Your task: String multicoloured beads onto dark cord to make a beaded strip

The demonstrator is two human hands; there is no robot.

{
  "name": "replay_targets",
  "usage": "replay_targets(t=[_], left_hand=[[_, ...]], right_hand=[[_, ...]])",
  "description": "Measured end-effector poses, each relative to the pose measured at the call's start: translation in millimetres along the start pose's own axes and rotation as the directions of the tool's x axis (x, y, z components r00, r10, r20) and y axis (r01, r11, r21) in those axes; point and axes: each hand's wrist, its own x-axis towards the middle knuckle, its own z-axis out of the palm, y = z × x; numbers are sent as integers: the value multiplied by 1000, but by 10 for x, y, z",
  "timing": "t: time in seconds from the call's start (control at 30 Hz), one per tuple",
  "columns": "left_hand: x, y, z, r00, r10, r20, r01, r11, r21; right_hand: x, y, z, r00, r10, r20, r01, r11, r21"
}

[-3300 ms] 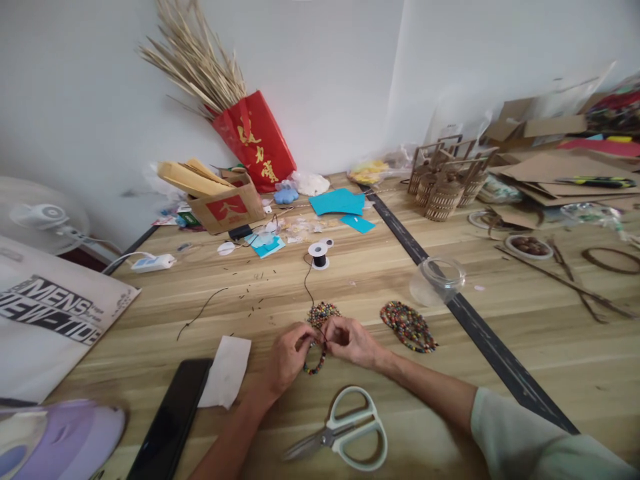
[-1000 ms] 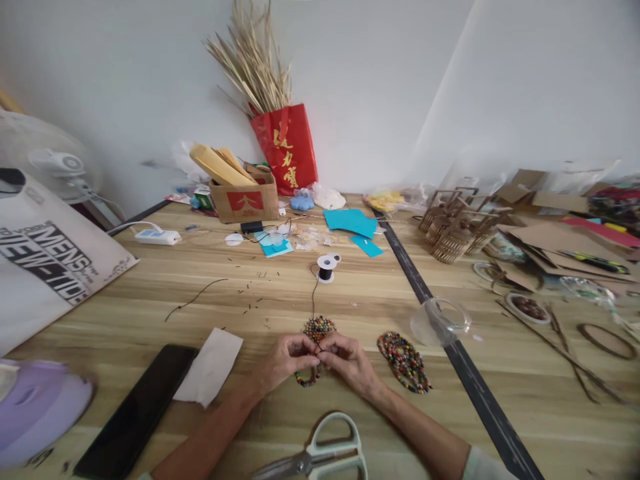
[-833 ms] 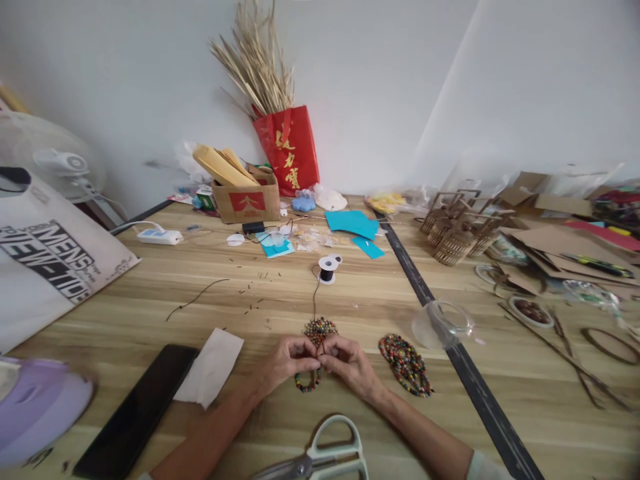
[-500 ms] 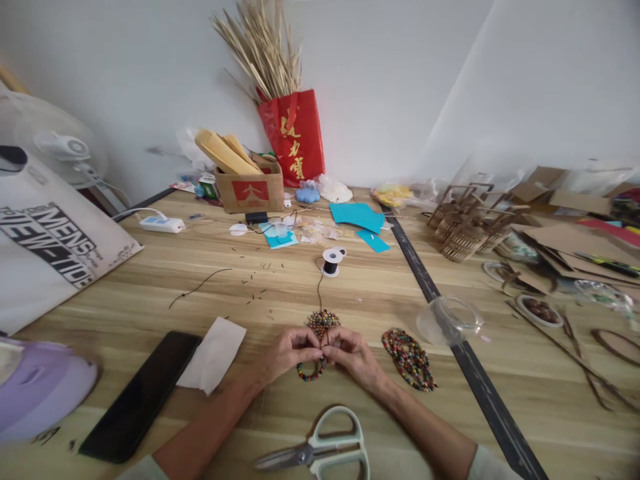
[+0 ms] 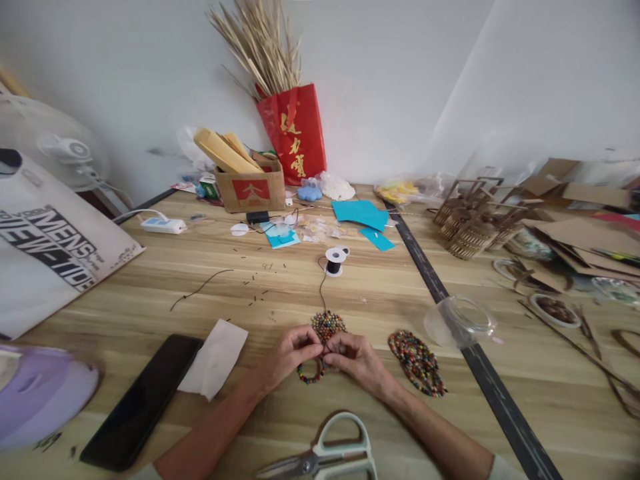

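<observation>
Multicoloured beadwork in red, green, yellow and black, on black thread from a white spool. Same mixed colours on the second beaded piece. Pale mint handles on the scissors. Black phone, white tissue, turquoise paper, red bag with gold characters, light wood-grain table.

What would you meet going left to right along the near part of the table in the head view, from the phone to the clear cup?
Black phone → white paper → left hand → right hand → flat beaded piece → clear cup.
</observation>
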Motion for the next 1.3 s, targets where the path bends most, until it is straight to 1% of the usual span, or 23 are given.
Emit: replay_targets(t=[0.17, 0.33, 0.43, 0.57, 0.73, 0.83, 0.9, 0.97, 1.1, 1.3], left_hand=[[13, -39, 24, 1000, 8, -18, -7, 998, 56], [11, -43, 26, 997, 12, -78, -5, 996, 93], [14, -78, 20, 998, 24, -66, -18, 995, 101], [5, -127, 27, 997, 53, -59, -45, 991, 128], [-36, -86, 31, 993, 108, -44, -93, 961, 261], [-48, -42, 12, 987, 150, -59, -119, 926, 358], [-47, -25, -6, 987, 150, -54, -117, 910, 399], [-43, -15, -22, 990, 134, -41, -105, 903, 417], [-43, 23, -33, 995, 98, -16, -80, 891, 447], [-67, 93, -19, 998, 59, 33, -67, 849, 525]], right_hand=[[-16, 47, -20, 998, -69, 1, 69, 989, -130], [-33, 10, -26, 997, -82, 2, 80, 966, -248], [-40, -21, -24, 996, -86, 2, 83, 954, -288], [-46, -38, -31, 992, -121, 30, 124, 940, -318], [-39, -38, -56, 987, -151, 48, 158, 922, -352], [-27, -43, -76, 966, -242, 85, 256, 884, -391], [-23, -45, -86, 945, -308, 112, 326, 846, -421], [-25, -40, -92, 928, -353, 118, 365, 804, -469], [-41, -8, -97, 914, -394, 98, 379, 740, -556], [-57, 25, -105, 895, -438, 88, 396, 686, -610]])
